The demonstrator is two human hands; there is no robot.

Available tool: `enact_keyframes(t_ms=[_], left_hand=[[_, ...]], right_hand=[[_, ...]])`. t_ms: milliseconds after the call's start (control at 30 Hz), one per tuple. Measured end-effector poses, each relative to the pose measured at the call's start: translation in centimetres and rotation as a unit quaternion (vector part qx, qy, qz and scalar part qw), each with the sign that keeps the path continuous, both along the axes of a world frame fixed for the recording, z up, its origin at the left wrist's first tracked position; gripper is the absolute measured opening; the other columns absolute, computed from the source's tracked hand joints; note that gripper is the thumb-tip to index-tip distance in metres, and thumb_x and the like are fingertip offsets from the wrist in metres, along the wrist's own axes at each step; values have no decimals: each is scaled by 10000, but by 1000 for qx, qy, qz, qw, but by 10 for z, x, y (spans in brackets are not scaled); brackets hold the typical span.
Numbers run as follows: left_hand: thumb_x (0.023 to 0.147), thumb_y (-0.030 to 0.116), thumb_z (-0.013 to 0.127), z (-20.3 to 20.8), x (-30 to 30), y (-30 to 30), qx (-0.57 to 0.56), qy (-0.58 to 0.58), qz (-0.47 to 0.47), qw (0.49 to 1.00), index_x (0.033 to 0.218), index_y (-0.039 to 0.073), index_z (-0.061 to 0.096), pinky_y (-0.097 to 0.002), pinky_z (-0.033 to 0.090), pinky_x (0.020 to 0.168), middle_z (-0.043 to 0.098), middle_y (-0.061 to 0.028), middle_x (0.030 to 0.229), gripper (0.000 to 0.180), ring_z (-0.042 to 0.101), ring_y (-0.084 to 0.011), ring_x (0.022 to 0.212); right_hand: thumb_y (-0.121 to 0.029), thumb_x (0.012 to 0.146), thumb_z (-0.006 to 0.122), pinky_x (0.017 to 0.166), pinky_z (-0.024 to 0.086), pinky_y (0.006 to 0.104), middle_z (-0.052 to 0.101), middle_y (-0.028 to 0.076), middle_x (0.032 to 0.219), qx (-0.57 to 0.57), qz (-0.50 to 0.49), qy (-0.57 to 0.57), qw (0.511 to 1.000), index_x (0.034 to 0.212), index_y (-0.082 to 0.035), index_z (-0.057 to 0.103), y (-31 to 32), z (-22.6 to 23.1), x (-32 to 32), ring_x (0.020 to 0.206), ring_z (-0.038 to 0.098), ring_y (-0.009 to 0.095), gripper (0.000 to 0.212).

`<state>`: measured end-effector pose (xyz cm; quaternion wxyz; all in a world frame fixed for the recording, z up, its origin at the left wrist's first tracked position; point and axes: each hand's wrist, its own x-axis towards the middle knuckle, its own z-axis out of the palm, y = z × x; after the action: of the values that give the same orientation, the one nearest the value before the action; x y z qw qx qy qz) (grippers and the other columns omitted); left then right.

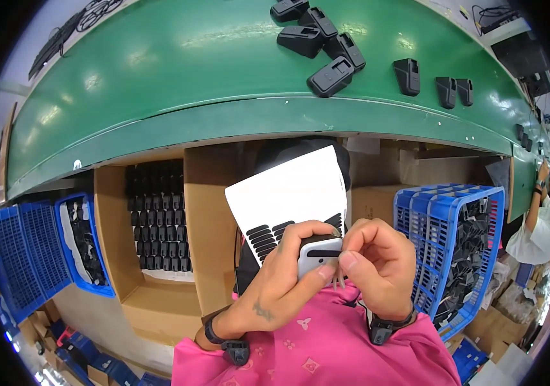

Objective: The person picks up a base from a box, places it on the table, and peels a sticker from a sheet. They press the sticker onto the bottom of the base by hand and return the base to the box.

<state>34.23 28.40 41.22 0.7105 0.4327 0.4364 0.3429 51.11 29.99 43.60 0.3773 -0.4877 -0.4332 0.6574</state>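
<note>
My left hand is closed round a small light-grey plastic housing with a black strip across its face. Against the housing's right end, my right hand has thumb and forefinger pinched together; what lies between them, if anything, is too small to make out. Beneath both hands, over my lap, rests a white sheet with rows of black elongated strips along its near part. Part of the sheet is hidden by my hands.
Black plastic housings lie scattered on the green workbench. A cardboard box at left holds rows of black parts. Blue crates with black parts stand at either side. Far right, another person's arm reaches the bench.
</note>
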Motion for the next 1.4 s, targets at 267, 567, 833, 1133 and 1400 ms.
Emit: enact_keyframes(t_ms=[267, 567, 833, 1133, 1400], left_hand=[[884, 126, 538, 3, 3, 2, 18, 21, -5, 1000, 1239, 4, 365, -351, 440, 839, 539, -181, 1040, 413, 571, -277, 949], [888, 149, 537, 2, 5, 0, 58, 39, -3, 998, 1239, -2, 370, -358, 434, 854, 517, -191, 1071, 417, 562, -301, 971], [878, 112, 566, 2, 8, -5, 57, 56, 6, 997, 1235, -23, 375, -358, 445, 848, 516, -190, 1091, 427, 572, -296, 971], [883, 93, 552, -3, 12, -10, 70, 71, 25, 995, 1236, -22, 364, -338, 459, 794, 522, -164, 1053, 416, 569, -238, 882], [894, 208, 528, -26, 16, -10, -34, -130, 135, 982, 1263, 40, 292, -303, 453, 814, 482, -163, 1109, 469, 512, -174, 926]], right_hand=[[4, 816, 598, 573, 397, 193, 523, 50, 785, 14, 1, -4, 1000, 810, 8, 503, 3, -2, 3, 631, 489, 66, 95], [36, 813, 612, 614, 480, 199, 587, 64, 775, 41, 5, 21, 999, 832, 60, 537, 2, -6, 8, 686, 593, 78, 81], [71, 804, 574, 539, 434, 200, 531, 66, 775, 50, 20, -32, 998, 817, 34, 507, -1, -4, 6, 613, 536, 74, 77], [58, 820, 592, 517, 431, 190, 546, 62, 748, 72, -15, -51, 996, 809, 31, 509, -5, -10, 2, 586, 543, 66, 88], [-76, 865, 616, 541, 445, 193, 597, 39, 732, -67, 3, -88, 994, 879, 40, 529, -6, -26, 25, 606, 551, 68, 145]])
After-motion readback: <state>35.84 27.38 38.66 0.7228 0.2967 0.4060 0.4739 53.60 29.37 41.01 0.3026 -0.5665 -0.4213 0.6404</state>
